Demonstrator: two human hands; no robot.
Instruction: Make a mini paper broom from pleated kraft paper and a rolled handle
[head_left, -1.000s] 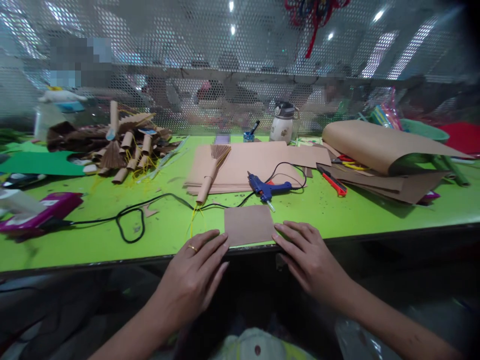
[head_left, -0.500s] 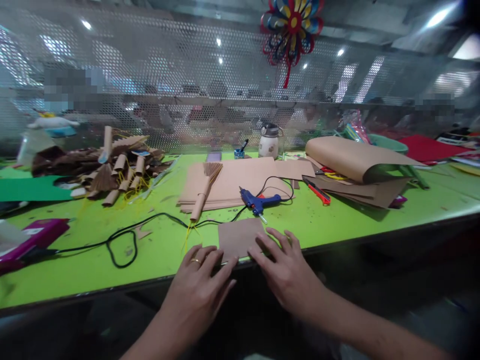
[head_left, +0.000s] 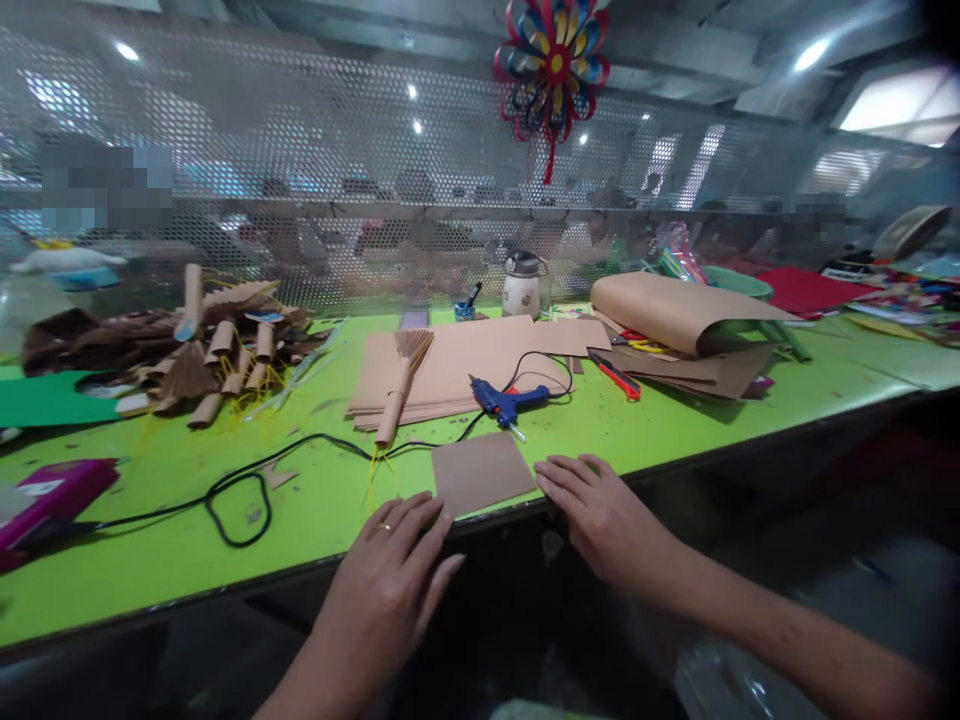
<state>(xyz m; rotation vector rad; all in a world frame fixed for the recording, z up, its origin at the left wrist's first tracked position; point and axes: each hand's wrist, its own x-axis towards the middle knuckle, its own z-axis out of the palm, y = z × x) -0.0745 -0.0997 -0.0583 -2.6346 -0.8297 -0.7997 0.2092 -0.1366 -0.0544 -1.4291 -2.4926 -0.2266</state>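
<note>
At a green work table [head_left: 675,420] strewn w/ craft supplies, a stack of brown paper sheets [head_left: 450,370] sits mid-bench. In front of it, at the table's near edge, a small brown card [head_left: 480,472] lies flat btwn a person's two hands. The left hand [head_left: 390,580] rests open & palm-down, fingertips on the card's near-left corner. The right hand [head_left: 600,510] is likewise open & flat, fingertips at the card's right edge; touching or just beside, can't tell. Neither hand grips anything. Steadying the card looks best done w/ light, even fingertip pressure from both sides, keeping it flat & fully on the table. The card is approx. four-sided, a bit wider than deep. Its long axis runs left-right, roughly along the table edge, turned slightly so the far-right corner points toward the blue glue gun [head_left: 506,400] just behind.
</note>
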